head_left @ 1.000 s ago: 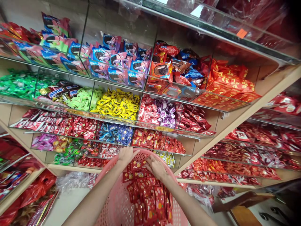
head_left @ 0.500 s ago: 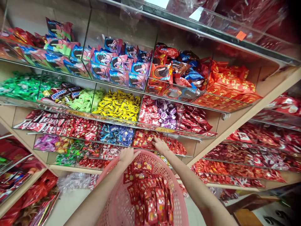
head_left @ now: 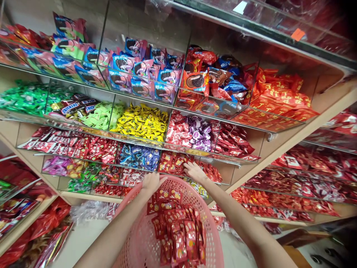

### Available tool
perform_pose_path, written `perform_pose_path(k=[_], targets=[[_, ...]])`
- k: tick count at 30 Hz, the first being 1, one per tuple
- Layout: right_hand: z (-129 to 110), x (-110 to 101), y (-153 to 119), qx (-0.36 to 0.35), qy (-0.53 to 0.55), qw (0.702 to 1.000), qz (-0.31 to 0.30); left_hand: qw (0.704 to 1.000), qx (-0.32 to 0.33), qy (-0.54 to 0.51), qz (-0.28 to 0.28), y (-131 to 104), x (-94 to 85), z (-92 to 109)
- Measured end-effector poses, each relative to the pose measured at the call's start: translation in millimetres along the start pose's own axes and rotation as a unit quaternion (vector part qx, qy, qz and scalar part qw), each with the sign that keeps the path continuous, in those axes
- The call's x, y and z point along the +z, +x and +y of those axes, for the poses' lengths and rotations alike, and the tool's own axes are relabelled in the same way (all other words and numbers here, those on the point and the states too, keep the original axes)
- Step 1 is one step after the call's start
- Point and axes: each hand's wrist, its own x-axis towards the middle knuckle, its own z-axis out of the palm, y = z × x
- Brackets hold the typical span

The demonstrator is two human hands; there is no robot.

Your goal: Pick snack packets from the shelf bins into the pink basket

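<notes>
While our left hand (head_left: pixel 151 182) is closed over the far rim of a round, pink plastic basket with perforated walls (head_left: pixel 143 238), our right hand (head_left: pixel 195 172) reaches past that rim to the shelves. Its fingers are loosely spread over a heap of small, shiny red packets with orange-coloured prints (head_left: pixel 173 162), in a low compartment of the light wooden shelving (head_left: pixel 279 150). We cannot tell whether its fingertips have caught one of them.

Directly below our view stands the basket, where glossy red packets printed with orange fruit (head_left: pixel 180 230) lie piled in overlapping layers, mostly toward the middle and near side.

Just left of the shelf heap we see small, shiny blue packets (head_left: pixel 139 157), beyond a clear upright divider. One shelf higher sit bright yellow wrapped sweets (head_left: pixel 141 123) and, to their right, purple-and-white twisted sweets (head_left: pixel 199 132). Beneath our right wrist, on the lowest shelf, some yellow-and-white wrapped pieces (head_left: pixel 198 188) show beside the basket's rim. Crumpled clear plastic bags (head_left: pixel 92 210) lie at the foot of the shelving, left of our basket.
</notes>
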Motion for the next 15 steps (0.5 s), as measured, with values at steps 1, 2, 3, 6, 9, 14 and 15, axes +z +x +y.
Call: perform_pose_path(k=[1,2,3,6,9,14,15], targets=[[0.6,-3.4,-1.7,0.000,0.000,1.000,0.003,1.000,0.001,0.001,0.001,0.1,0.4,-0.2],[0.8,-7.3,-3.3,0.004,0.004,1.000,0.008,1.000,0.003,0.002,0.004,0.3,1.0,-0.4],[0.4,-11.9,-4.9,0.012,0.012,1.000,0.015,1.000,0.004,0.003,0.007,0.4,1.5,-0.5],[-5.9,-29.0,-8.4,0.051,0.070,0.994,0.063,1.000,0.008,0.008,0.017,0.8,2.8,-0.3],[-20.0,-46.4,-9.6,0.065,0.177,0.977,0.102,1.000,0.008,0.012,0.020,1.4,3.4,0.0],[-50.5,-49.9,-6.5,-0.010,0.255,0.967,-0.011,1.000,0.000,0.004,0.003,1.2,2.1,0.4],[-56.4,-45.0,-5.0,-0.021,0.252,0.966,-0.047,1.000,-0.001,0.003,-0.001,1.0,1.4,0.6]])
